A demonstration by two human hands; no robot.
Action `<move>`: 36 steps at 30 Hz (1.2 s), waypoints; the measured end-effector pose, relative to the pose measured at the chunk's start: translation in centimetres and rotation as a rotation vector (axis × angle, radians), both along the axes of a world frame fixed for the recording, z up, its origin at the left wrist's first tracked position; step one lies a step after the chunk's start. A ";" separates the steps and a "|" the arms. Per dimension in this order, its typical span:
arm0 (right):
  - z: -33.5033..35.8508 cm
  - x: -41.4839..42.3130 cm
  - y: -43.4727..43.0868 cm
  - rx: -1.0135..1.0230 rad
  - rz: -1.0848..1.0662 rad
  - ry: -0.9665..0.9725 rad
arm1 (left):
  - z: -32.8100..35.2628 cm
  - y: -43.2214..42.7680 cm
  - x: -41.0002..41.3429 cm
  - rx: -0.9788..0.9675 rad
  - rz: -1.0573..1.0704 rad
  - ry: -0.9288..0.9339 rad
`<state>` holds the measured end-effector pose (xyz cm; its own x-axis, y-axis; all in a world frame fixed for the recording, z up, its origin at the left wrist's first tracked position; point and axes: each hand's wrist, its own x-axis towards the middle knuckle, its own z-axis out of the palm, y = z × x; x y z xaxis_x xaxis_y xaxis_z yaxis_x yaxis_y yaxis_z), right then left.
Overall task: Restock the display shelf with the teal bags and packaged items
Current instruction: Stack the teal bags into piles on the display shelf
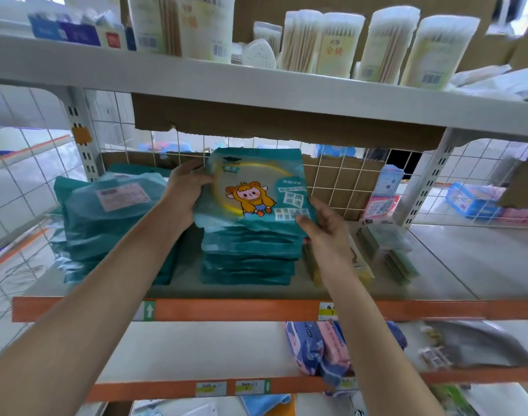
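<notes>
A teal bag [250,187] with a yellow ring and a cartoon figure on its front is held tilted above a stack of teal bags [250,256] in the middle of the shelf [226,309]. My left hand [186,187] grips the bag's upper left edge. My right hand [322,226] grips its lower right corner. A second, messier pile of teal bags [112,223] lies to the left, label side up.
Thin packaged items [391,250] lean at the right of the shelf, near pink and blue packets [382,190] against the wire back grid. Cotton swab tubs [382,46] fill the shelf above. Blue and pink packs [319,349] lie on the shelf below.
</notes>
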<state>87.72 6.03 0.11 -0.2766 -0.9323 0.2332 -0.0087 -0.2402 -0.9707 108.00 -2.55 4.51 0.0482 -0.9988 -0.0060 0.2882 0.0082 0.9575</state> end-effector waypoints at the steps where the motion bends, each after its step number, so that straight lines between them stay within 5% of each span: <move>1: 0.1 0.0 -0.6 -0.007 -0.020 0.020 | 0.1 -0.2 -0.3 -0.003 -0.011 -0.015; 11: -0.4 -0.3 -4.9 0.022 -0.146 0.288 | -0.8 -3.0 -1.2 -0.038 -0.040 -0.473; 36: -1.4 -0.8 -5.4 0.084 -0.273 0.480 | -1.5 -3.8 -2.3 -0.040 -0.026 -0.615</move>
